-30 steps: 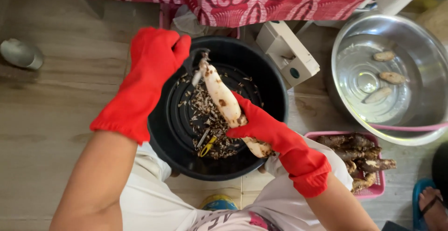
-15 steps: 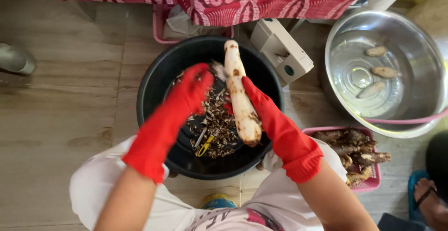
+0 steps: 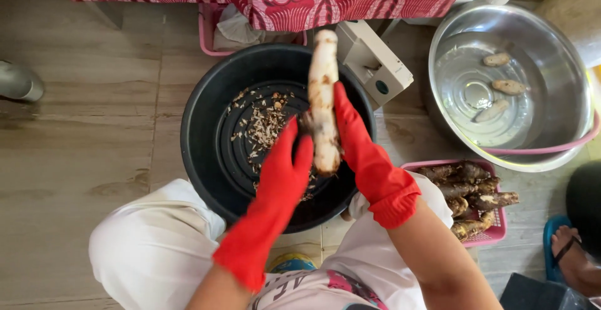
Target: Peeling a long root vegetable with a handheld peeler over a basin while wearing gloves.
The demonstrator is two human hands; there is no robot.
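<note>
I wear red rubber gloves on both hands. My right hand (image 3: pixel 357 141) grips a long, mostly peeled pale root (image 3: pixel 323 91) and holds it upright over a black plastic basin (image 3: pixel 200 141). My left hand (image 3: pixel 285 166) rests against the lower end of the root, fingers together; whether it holds a tool is hidden. Brown peelings (image 3: pixel 263 122) lie scattered on the basin's bottom.
A steel bowl (image 3: pixel 563 66) at the right holds water and three peeled root pieces (image 3: pixel 507 86). A pink basket (image 3: pixel 494 235) of unpeeled brown roots (image 3: pixel 466 191) stands beside my right knee. A white box (image 3: pixel 372 63) lies behind the basin. Another person's foot (image 3: pixel 573 257) is at far right.
The root has swung from lying across the basin to standing upright over it. My left hand came down from the basin's far rim to the root's lower end.
</note>
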